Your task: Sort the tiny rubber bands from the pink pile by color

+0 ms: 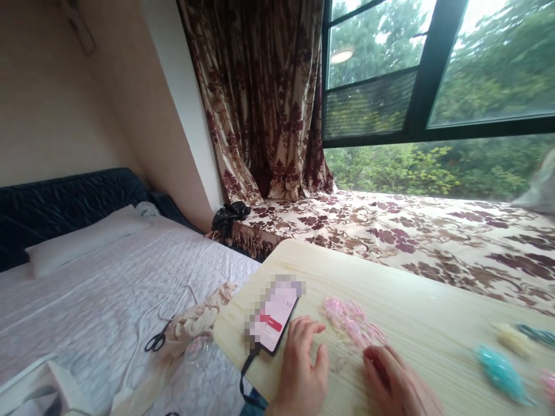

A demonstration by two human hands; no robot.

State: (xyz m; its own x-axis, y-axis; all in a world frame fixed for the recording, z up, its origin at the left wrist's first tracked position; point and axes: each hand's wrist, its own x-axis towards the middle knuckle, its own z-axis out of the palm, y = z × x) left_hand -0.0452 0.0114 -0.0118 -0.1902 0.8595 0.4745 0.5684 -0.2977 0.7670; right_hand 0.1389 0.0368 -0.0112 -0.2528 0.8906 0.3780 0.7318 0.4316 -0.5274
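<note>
My left hand (pixel 302 367) rests over the pale wooden table beside a phone (pixel 273 320), its thumb apart from its bent fingers and nothing visible between them. Across from it, my right hand (pixel 399 378) is curled, its fingertips at the near end of a tangle of shiny pink strands (pixel 351 319). Whatever those fingers may pinch is hidden. Between both hands lie faint, thin, clear strands (pixel 342 353) on the tabletop. The phone has a lit screen, partly blurred, and a dark strap at its lower end.
Toward the table's right are a turquoise bundle (pixel 500 372), a cream bundle (pixel 514 340) and dark teal strands (pixel 537 334). Scissors (pixel 156 342) and bunched beige cloth (pixel 195 323) lie on the bed (pixel 108 294) at left. A flower-patterned window seat (pixel 390 231) runs behind the table.
</note>
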